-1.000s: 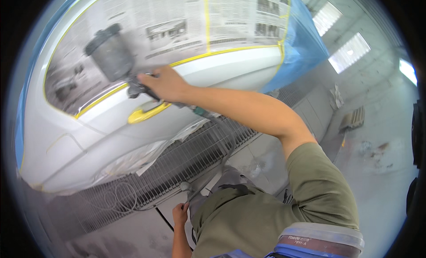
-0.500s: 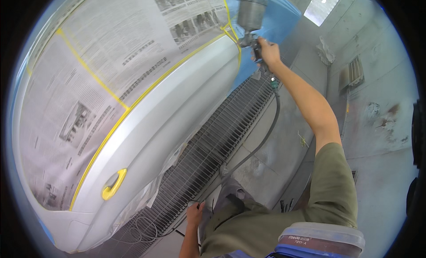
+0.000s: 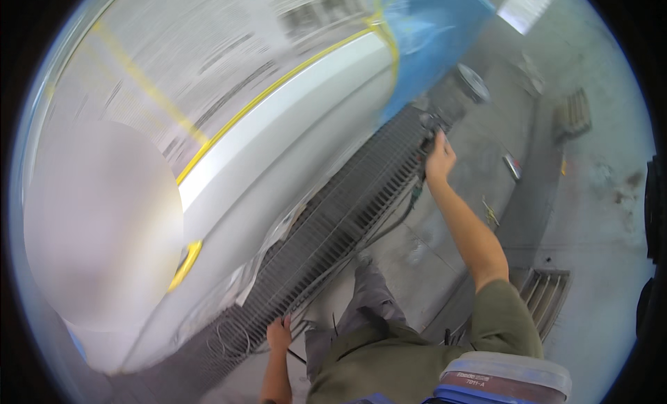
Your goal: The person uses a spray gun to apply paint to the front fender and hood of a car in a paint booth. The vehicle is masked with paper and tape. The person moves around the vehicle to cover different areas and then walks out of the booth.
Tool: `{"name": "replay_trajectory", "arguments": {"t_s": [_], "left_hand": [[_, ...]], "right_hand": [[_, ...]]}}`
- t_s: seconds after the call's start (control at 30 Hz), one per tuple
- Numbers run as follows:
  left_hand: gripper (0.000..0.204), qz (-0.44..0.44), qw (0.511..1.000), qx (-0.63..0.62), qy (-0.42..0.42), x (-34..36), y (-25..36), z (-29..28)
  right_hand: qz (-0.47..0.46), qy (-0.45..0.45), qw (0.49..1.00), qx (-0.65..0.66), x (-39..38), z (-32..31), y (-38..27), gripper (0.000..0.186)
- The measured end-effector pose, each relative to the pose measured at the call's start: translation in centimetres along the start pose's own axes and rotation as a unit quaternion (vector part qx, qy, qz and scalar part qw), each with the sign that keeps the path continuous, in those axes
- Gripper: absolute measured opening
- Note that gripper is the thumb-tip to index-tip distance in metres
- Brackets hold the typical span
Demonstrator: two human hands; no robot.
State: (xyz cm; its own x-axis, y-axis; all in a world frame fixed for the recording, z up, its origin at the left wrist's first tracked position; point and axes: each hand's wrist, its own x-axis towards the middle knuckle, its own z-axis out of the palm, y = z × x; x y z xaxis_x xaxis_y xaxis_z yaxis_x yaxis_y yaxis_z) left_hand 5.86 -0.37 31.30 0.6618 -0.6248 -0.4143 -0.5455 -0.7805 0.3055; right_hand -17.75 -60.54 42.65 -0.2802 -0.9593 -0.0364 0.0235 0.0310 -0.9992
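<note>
My right hand grips a metal spray gun, its body blurred with motion, out beyond the lower edge of a white car door near blue plastic sheeting. A dark air hose runs down from the gun. Low in the picture, my left hand is closed on a section of hose beside the floor grate. Yellow tape borders newspaper masking above the door, and yellow covers the door handle. A pale blurred oval hides part of the door's left side.
A pale booth wall with vents curves along the right. A narrow grey floor strip lies between the grate and wall. My legs stand beside the grate; coiled hose lies on it to the left.
The spray gun first swept right along the door to the blue sheeting, then dropped lower, away from the door. My left hand shifted slightly left. The view turned with the movement.
</note>
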Motion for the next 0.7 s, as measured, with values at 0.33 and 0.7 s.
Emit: {"name": "replay_trajectory", "arguments": {"t_s": [0.33,0.7], "left_hand": [[0.056,-0.018,0.999,-0.024,-0.011,-4.0,-20.0,4.5],[0.048,-0.049,0.998,0.003,-0.026,-10.3,-30.2,14.5]], "right_hand": [[-0.141,-0.21,0.964,-0.087,-33.9,-5.6,8.8,0.034],[-0.072,-0.456,0.873,-0.157,-49.9,-5.5,28.5,0.023]]}}
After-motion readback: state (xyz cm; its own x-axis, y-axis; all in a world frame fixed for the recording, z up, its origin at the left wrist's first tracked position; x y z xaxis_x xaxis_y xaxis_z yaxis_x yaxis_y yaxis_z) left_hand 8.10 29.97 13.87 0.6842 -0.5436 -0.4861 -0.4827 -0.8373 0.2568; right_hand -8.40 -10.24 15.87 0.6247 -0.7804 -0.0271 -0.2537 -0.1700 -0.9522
